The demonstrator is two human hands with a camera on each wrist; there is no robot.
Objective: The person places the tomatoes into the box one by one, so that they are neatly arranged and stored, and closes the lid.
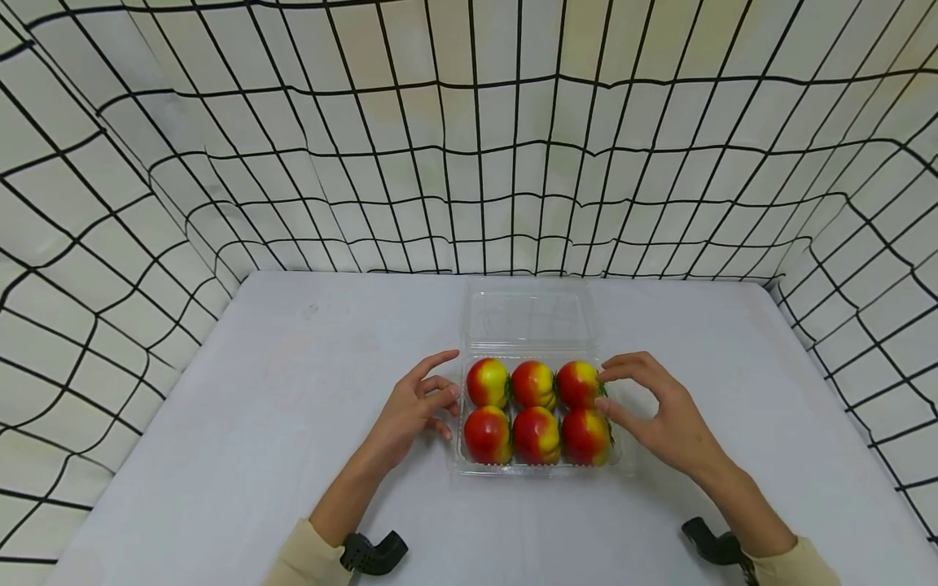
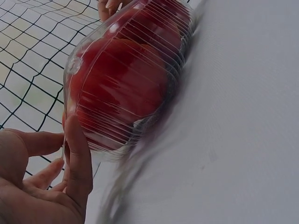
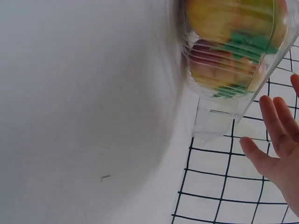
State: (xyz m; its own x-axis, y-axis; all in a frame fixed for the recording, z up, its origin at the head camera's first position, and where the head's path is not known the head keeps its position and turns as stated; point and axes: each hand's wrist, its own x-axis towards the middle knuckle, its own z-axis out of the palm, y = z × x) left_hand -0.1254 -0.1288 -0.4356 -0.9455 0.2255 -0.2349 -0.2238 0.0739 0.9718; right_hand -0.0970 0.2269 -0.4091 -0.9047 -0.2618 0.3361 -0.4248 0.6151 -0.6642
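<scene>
A clear plastic clamshell box (image 1: 542, 470) lies on the white table with its lid (image 1: 529, 316) folded back, away from me. Red-and-yellow peach-like fruits (image 1: 536, 435) with green leaves fill it in two rows. My left hand (image 1: 410, 411) is at the box's left side; in the left wrist view its thumb and fingers (image 2: 78, 158) pinch the clear rim. My right hand (image 1: 670, 419) hovers at the right end, thumb and forefinger spread beside the far right fruit (image 1: 579, 384). In the right wrist view those fingers (image 3: 275, 122) stand apart from the box.
Black netting (image 1: 479, 175) over pale walls encloses the table (image 1: 293, 391) at the back and both sides. A dark wrist mount (image 1: 374, 553) sits on the left wrist, another mount (image 1: 711, 544) on the right.
</scene>
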